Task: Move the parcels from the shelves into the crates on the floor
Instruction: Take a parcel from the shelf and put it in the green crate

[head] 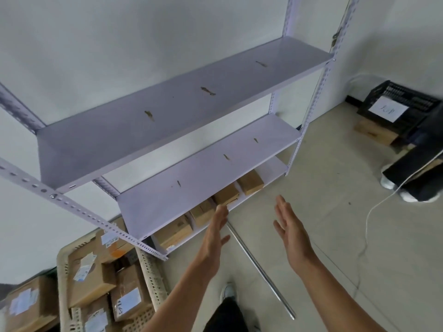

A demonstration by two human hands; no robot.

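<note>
Left hand (216,232) flat, fingers straight, holding nothing; right hand (288,226) likewise, near bottom-shelf parcels (226,194).

Thin metal rod (261,271) lies diagonally on the pale floor (335,248). White cable (366,232) snakes over the floor at right and runs up to the frame edge, crossing the black trouser legs (412,171) of a second person; light shoes (387,182) under them. Wearer's own black trouser leg (225,315) and light shoe (227,292) at bottom centre, left of the rod. White wall (119,44) behind, dark baseboard (352,100) at its foot.
</note>
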